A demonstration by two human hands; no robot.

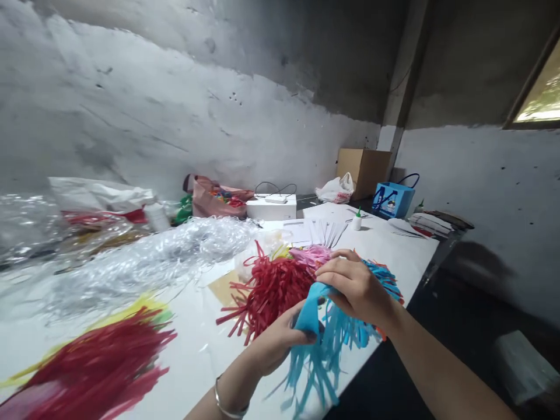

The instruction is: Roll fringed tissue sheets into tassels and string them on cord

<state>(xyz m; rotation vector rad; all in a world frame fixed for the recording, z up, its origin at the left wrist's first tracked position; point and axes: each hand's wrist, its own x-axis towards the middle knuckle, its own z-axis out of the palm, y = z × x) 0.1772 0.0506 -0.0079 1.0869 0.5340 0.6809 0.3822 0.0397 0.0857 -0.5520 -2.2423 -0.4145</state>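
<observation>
At the near edge of a white tabletop point(196, 356), the person's left hand point(282, 335), with a silver bangle point(217, 394) at its wrist, pinches the folded band of a light-blue fringed paper piece point(310, 310) between thumb and fingers. The right hand point(356, 284) pinches the band's upper end, fingers curled over it. The piece is held up between both hands, its strips hanging toward the near side. Its lower part is already in strips, while the band is whole and not yet tied or fastened, as far as can be seen.

At near left lies a blurred bundle of red fringe point(105, 361) over yellow fringe point(135, 306). Just beyond the hands sit a full red fringe bunch point(280, 286), a pink fringe bunch point(311, 255) and, on the right, a blue-and-orange fringe bunch point(387, 280); these already look gathered.

Farther left spreads a heap of clear plastic strips point(196, 245). Farther right stands a white squeeze bottle with a green tip point(357, 221), upright.
</observation>
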